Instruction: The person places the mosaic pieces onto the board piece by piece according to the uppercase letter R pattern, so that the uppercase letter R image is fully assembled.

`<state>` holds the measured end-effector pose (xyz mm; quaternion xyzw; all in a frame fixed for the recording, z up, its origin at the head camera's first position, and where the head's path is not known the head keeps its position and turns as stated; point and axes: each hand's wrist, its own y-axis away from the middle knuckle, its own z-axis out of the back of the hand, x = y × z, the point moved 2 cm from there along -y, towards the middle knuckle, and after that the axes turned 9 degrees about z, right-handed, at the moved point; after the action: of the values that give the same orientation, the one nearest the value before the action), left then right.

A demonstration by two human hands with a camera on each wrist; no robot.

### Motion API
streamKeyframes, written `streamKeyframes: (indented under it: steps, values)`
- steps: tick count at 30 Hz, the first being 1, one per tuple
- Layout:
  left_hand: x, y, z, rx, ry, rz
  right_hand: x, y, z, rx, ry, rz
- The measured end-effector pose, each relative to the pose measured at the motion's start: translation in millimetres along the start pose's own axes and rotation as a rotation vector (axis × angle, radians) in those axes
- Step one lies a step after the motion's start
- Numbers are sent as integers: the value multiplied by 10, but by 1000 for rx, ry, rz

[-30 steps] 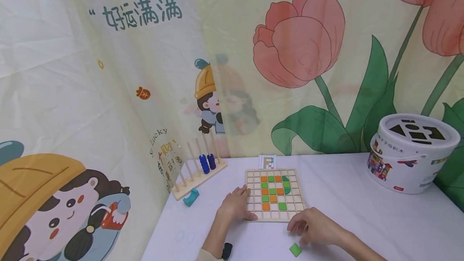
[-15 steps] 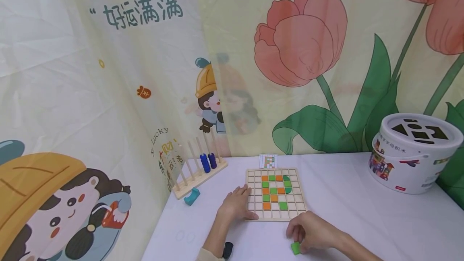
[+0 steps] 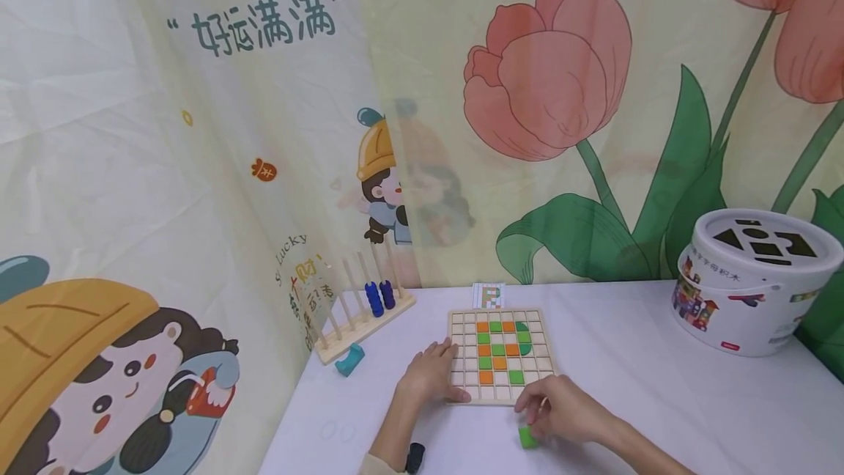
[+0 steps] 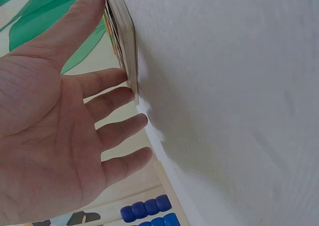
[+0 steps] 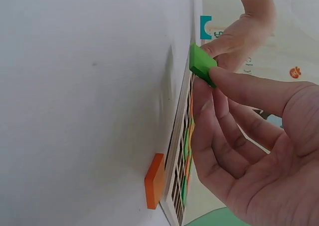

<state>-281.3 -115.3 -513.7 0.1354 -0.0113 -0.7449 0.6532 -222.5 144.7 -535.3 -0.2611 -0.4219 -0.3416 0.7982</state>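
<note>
My right hand [image 3: 567, 410] pinches a green square tile [image 3: 527, 437] between thumb and fingertips, above the white table, just in front of the board's near right corner. The tile shows close up and tilted in the right wrist view [image 5: 201, 62]. My left hand [image 3: 427, 374] rests at the left edge of the wooden grid board [image 3: 541, 362], fingers straight, thumb at its near left corner. Orange, green and dark green pieces form an R-like shape on the board. An orange tile [image 5: 155, 181] is by the board in the right wrist view; my right hand seems to hide it from the head view.
A small pattern card [image 3: 489, 295] lies behind the board. To the left are a wooden peg rack [image 3: 365, 328] with blue beads and a teal arch block [image 3: 350, 360]. A white bucket [image 3: 752, 299] stands at the right. Near my left wrist lies a black object [image 3: 415, 457].
My right hand has taken hold of the green tile, which lay on the table, lifted it and moved it slightly toward the board. The left hand has stayed in place.
</note>
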Motion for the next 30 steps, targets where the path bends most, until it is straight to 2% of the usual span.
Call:
streamKeyframes:
  steps: [6, 13, 24, 30]
  values:
    - [10, 5, -29, -4, -8, -3, -3, -124, 8, -55, 50, 29]
    - [8, 8, -15, -6, 0, 9, 6, -328, 10, -86, 54, -17]
    - [17, 1, -21, 3, 14, -2, -74, -614, -78, -200, 88, -62]
    - [13, -4, -23, 5, 16, -6, -108, -714, -126, -214, 93, -26]
